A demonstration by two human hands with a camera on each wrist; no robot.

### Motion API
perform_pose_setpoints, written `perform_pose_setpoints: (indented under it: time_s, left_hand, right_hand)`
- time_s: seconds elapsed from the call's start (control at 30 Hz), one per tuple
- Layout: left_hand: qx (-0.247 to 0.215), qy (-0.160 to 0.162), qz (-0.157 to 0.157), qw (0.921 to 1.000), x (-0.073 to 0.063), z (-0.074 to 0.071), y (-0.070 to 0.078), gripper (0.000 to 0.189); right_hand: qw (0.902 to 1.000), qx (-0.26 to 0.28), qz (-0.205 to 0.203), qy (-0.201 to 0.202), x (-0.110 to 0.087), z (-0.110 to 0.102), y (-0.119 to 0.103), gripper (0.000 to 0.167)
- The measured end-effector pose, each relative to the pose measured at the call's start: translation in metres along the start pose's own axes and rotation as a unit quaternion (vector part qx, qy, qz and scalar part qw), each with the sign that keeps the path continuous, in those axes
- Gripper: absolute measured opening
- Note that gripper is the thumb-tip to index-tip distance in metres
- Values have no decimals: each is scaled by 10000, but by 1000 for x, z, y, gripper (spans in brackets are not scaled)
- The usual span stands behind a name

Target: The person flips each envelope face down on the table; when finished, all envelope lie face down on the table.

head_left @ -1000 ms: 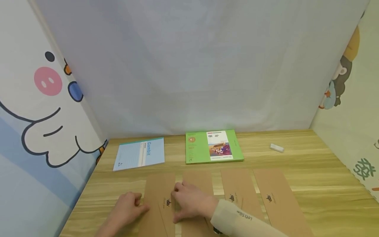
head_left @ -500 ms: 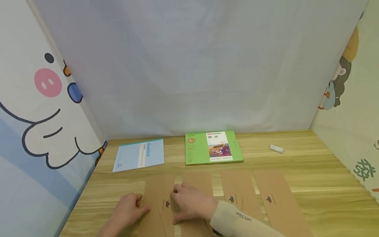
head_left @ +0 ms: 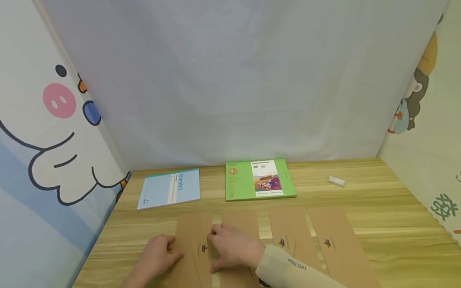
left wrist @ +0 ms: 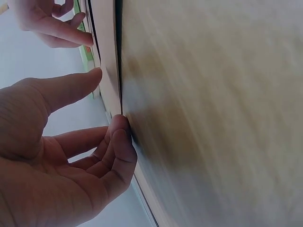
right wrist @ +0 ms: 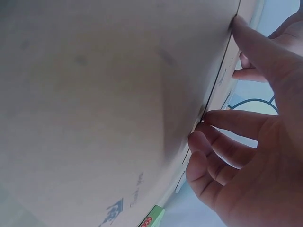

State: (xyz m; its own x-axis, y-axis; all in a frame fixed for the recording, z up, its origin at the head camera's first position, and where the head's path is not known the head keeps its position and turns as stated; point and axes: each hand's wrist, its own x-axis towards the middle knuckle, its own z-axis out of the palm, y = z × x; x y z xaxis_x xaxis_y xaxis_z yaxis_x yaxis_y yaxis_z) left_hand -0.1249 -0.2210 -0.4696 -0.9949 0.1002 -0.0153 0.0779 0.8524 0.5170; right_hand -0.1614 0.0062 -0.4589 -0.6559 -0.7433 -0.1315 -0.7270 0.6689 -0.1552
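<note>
Several brown paper envelopes with a dark printed emblem lie side by side. My left hand (head_left: pixel 155 256) is at the left edge of the leftmost envelope (head_left: pixel 187 240); its thumb reaches over that edge and its bent fingertips (left wrist: pixel 124 142) touch the edge. Opposite it, my right hand (head_left: pixel 234 246) lies across the second envelope (head_left: pixel 245 220), fingertips at the leftmost envelope's right edge. In the right wrist view, the right thumb (right wrist: pixel 255 42) and fingers stand apart along a paper edge. Neither hand visibly pinches an envelope. The right hand and sleeve cover part of the second envelope.
A third envelope (head_left: pixel 288 220) and a fourth envelope (head_left: pixel 335 236) lie to the right. Behind the row are a blue notebook (head_left: pixel 162 190), a green book (head_left: pixel 239 188) and a white eraser (head_left: pixel 336 181). A grey-white curtain (head_left: pixel 252 100) rises behind the wooden table (head_left: pixel 389 200).
My left hand has shifted very slightly to the right against the leftmost envelope. The right hand and the other things look the same.
</note>
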Motion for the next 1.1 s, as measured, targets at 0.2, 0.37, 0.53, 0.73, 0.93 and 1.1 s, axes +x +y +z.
perform_pose_setpoints:
  time_s: [0.2,0.37,0.53,0.73,0.93,1.1]
  left_hand:
    - [70,134,74,9999,0,0,0,35]
    - [-21,152,24,9999,0,1,-2,26]
    - [-102,130,-87,9998,3,0,-4,27]
    - [-209,156,-73,9996,6,-3,-4,28]
    - [-349,93,-360,9987,10,-6,-5,46]
    - [-626,-120,-729,9953,10,-6,-6,44]
  right_hand:
    - [10000,-67,0,18,0,-1,-1,75]
    - [9999,-138,11,45,-1,-2,-1,76]
    - [9999,-124,-14,57,-2,-2,-2,76]
    - [9996,-250,-23,104,-1,-2,-1,76]
    - [9992,-340,-2,222,0,-4,-1,74]
    - [9994,-321,-16,105,0,-5,-2,72]
